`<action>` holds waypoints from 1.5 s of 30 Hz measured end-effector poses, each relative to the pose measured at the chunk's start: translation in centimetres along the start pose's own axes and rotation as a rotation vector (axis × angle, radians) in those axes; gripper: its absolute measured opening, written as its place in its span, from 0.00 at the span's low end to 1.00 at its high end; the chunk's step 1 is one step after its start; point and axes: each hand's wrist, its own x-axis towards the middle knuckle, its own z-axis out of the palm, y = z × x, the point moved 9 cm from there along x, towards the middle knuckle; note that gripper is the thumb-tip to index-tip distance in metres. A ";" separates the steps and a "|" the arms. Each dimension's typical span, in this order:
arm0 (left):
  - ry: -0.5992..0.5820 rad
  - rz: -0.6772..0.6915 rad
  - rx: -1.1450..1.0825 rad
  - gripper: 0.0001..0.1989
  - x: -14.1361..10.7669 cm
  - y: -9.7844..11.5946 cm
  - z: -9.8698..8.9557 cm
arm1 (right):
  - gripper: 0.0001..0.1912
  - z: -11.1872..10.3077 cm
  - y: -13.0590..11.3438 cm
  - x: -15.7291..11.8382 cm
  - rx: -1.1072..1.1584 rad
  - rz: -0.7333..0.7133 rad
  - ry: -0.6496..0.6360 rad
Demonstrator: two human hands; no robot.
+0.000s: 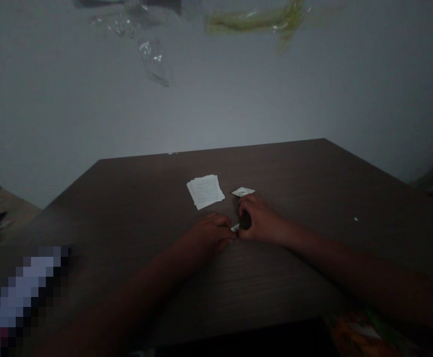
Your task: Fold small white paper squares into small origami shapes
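Over the middle of the table, my left hand (213,232) has its fingers closed on a small piece of white paper (234,227). Only a sliver of that paper shows between the fingertips. My right hand (260,219) meets it from the other side, thumb and forefinger curved into a pinch at the same paper. Just beyond the right knuckles lies a small folded white paper (243,191); whether the hand touches it I cannot tell. A loose stack of printed paper sheets (206,192) rests farther back, to the left of the folded one.
The dark wooden table (134,218) runs back to a pale wall (216,94) with peeling tape (253,22). A tiny white scrap (356,218) lies on the right. A blurred-out, pixelated object (23,292) sits at the left front. The light is dim.
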 end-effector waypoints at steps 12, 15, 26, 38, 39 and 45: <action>0.009 -0.041 0.072 0.13 0.1 1.1 -0.3 | 0.12 -1.1 0.7 0.6 0.046 0.037 0.119; -0.038 -0.116 0.133 0.16 0.2 1.0 -0.2 | 0.09 -1.0 0.1 0.4 0.135 -0.016 0.062; 0.128 -0.237 -0.250 0.16 -0.6 -0.1 -2.2 | 0.12 -1.1 -1.5 -0.6 0.250 -0.151 0.006; 0.392 -0.578 -0.952 0.12 -1.3 -2.6 -2.6 | 0.05 -0.5 -3.1 -1.9 0.574 -0.111 -0.052; 0.399 -0.589 -0.983 0.13 -1.3 -2.6 -2.5 | 0.06 -0.4 -3.2 -2.0 0.619 -0.109 -0.056; 0.361 -0.619 -0.953 0.12 -1.5 -2.3 -2.1 | 0.13 0.6 -3.2 -2.2 0.798 -0.076 -0.075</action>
